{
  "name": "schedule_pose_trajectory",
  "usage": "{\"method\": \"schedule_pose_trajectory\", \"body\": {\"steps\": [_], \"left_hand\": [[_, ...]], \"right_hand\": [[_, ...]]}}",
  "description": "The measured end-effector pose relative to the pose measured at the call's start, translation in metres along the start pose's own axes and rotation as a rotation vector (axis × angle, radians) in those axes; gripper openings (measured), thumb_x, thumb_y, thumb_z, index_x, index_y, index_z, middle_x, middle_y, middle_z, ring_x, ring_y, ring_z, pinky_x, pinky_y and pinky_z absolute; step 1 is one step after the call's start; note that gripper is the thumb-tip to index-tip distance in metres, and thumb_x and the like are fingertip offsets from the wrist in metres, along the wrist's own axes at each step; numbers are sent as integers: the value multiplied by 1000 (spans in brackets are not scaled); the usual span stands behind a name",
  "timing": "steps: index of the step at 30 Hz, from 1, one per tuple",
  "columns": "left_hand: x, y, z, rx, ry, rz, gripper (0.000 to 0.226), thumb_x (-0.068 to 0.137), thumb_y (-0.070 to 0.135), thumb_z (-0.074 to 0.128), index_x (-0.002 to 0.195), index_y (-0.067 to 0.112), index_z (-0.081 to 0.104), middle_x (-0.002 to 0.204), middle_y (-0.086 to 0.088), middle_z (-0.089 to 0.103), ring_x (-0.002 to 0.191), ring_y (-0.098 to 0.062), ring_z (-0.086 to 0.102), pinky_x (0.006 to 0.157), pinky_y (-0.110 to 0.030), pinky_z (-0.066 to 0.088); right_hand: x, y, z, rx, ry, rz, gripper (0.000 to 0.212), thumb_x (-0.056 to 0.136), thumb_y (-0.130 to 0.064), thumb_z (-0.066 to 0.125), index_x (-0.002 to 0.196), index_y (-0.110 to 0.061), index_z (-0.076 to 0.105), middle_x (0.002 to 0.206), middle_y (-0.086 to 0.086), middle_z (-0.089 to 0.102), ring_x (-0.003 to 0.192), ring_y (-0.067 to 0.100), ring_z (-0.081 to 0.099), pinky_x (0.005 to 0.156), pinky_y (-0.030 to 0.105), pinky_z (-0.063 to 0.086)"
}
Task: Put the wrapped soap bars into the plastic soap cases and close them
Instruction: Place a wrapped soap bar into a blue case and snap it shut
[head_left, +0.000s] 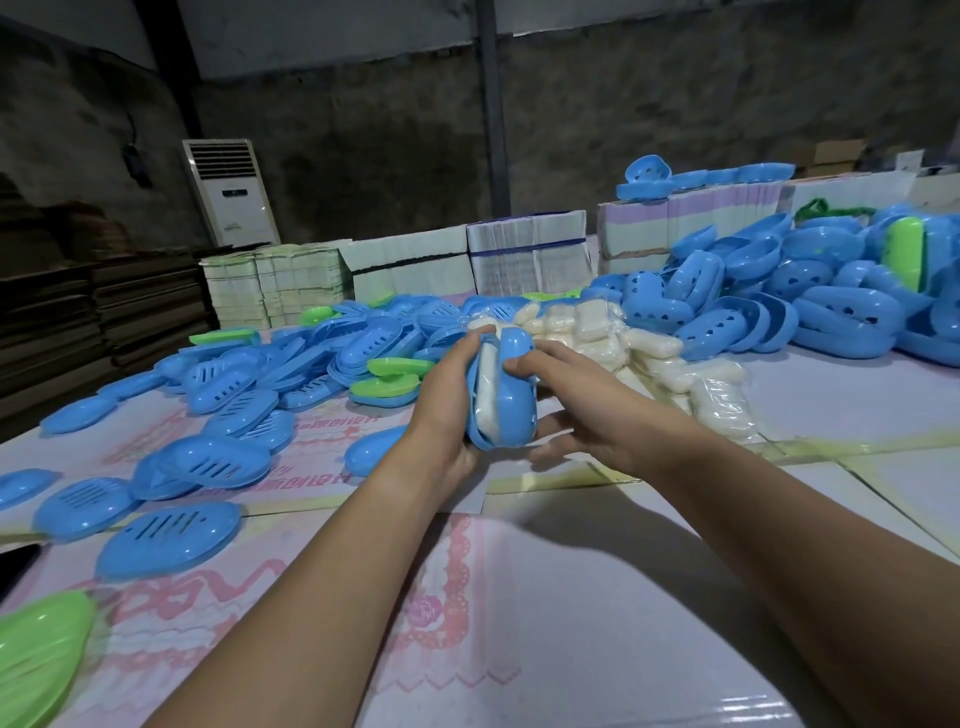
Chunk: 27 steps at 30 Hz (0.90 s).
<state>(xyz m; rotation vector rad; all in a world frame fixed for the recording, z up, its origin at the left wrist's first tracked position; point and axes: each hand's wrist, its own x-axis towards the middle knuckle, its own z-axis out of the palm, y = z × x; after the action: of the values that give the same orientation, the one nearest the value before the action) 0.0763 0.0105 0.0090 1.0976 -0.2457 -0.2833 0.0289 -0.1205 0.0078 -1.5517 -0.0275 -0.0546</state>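
Across the table (571, 597), heaps of empty blue cases (779, 291) at two o'clock and lids (228, 384) at ten await filling; wrapped soaps (597, 332) lie at twelve; centrally, left hand (447, 400) and right hand (576, 415) grip one blue case (511, 410), soap inside, not yet snapped closed

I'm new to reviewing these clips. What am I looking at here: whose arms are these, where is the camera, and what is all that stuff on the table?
There is no machine: a person wears a wide-angle camera on the head, so you see their own two bare arms reaching forward. The left hand and right hand together hold a blue soap case, not fully closed, with a white wrapped soap bar showing in the gap. On the table lie slotted blue lids at left, deeper blue case halves piled at right, a few green pieces, and a heap of wrapped soap bars in the middle.
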Motion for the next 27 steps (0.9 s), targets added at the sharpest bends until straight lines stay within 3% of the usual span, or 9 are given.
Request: {"method": "schedule_pose_trajectory", "body": {"steps": [4, 10, 15, 23, 27], "left_hand": [[-3, -4, 2, 127, 8, 45, 18, 101, 33, 57, 105, 25, 73, 108, -16, 74, 86, -29, 70, 66, -37, 56], [-4, -4, 5, 106, 40, 91, 19, 103, 33, 54, 99, 25, 71, 101, -11, 74, 84, -26, 69, 78, -42, 55], [-6, 0, 6, 80, 37, 95, 22, 104, 33, 52, 96, 24, 70, 98, -9, 72, 75, -23, 66, 64, -34, 54], [-8, -4, 7, 78, -4, 90, 19, 104, 39, 49, 105, 32, 67, 116, -10, 69, 85, -25, 65, 67, -36, 51], [-8, -9, 8, 56, -33, 72, 20, 104, 43, 49, 106, 35, 67, 117, -8, 69, 90, -26, 68, 82, -48, 53]], "right_hand": [[-1, 2, -1, -26, -26, 18, 35, 82, -39, 67, 115, -34, 59, 110, 9, 65, 66, 30, 72, 54, 33, 55], [-3, 0, 4, -1, -30, -33, 35, 87, -32, 67, 121, -31, 57, 106, 5, 67, 65, 27, 72, 53, 32, 56], [-7, -2, 9, -1, -17, -81, 38, 88, -28, 65, 125, -30, 55, 101, 7, 67, 61, 28, 70, 58, 37, 59], [-8, -3, 11, -22, 4, -85, 39, 89, -27, 66, 126, -29, 54, 103, 11, 67, 66, 30, 72, 58, 38, 59], [-9, -2, 12, -35, 3, -94, 38, 90, -28, 66, 126, -28, 55, 98, 9, 69, 66, 29, 72, 56, 36, 57]]}}
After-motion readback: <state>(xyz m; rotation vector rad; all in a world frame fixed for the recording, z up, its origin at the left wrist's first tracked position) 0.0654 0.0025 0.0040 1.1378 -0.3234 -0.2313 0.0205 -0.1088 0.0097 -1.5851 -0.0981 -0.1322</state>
